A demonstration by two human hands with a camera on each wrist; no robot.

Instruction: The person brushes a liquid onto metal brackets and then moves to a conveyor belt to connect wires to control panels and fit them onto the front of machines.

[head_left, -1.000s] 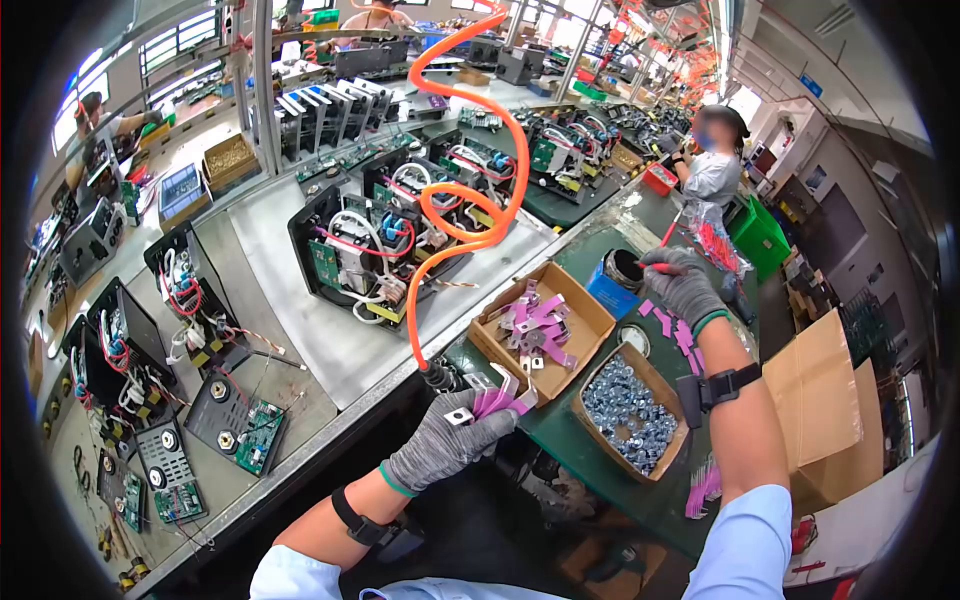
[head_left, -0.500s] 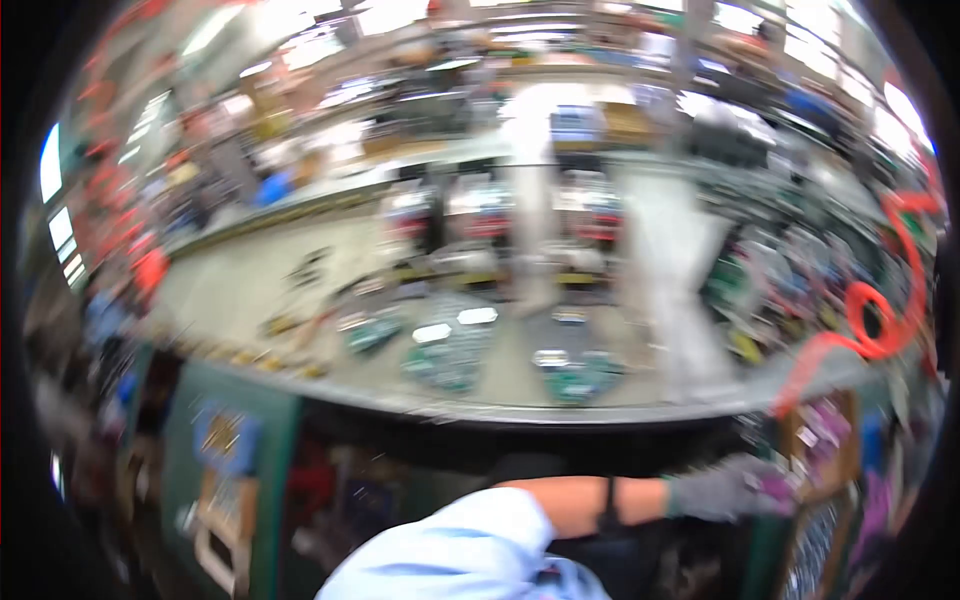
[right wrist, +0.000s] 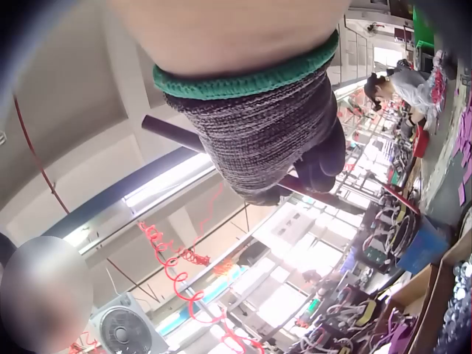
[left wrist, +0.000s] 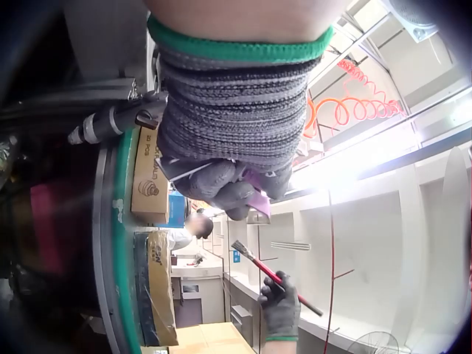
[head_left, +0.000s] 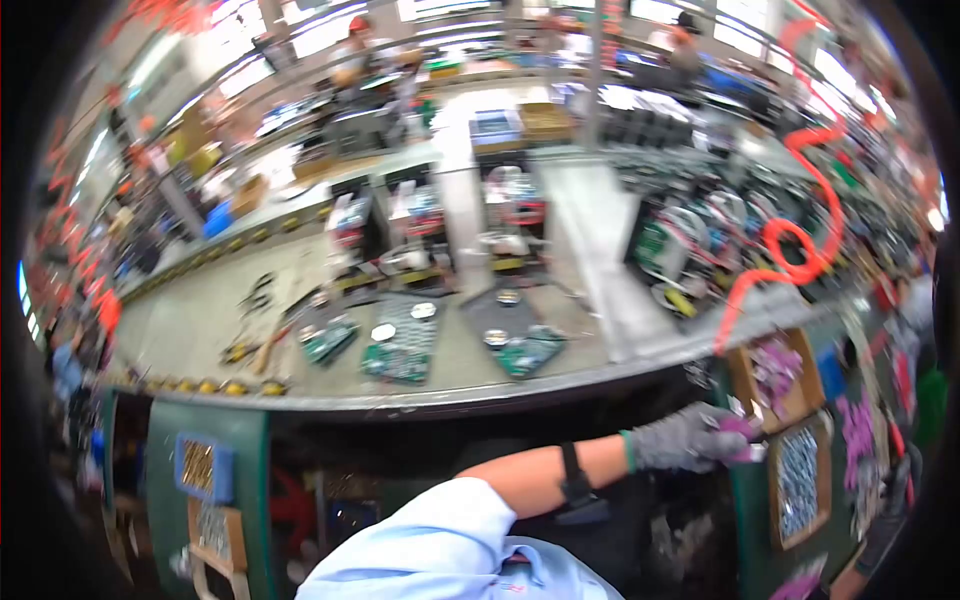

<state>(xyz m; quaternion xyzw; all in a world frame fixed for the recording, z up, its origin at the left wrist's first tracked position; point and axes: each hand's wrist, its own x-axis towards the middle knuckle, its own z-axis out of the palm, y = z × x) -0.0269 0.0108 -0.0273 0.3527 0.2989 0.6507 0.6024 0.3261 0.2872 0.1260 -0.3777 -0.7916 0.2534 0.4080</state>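
My left hand, in a grey knit glove, grips purple-coated metal strips beside a cardboard box of similar purple pieces. In the left wrist view a purple strip sticks out past its curled fingers. My right hand, gloved alike, holds a red-handled brush, its bristles away from the palm. The right wrist view shows the right hand with the dark handle running through its grip. In the head view that hand is blurred at the right edge.
Small metal fasteners fill another cardboard box. Several purple pieces lie on the green table beyond it. An orange coiled hose hangs over the bench, which bears circuit boards and wired units. A blue bin stands lower left.
The head view has swung to the left, so both hands and boxes now appear farther right. My left hand still grips the purple strips; my right hand has shifted to the blurred edge.
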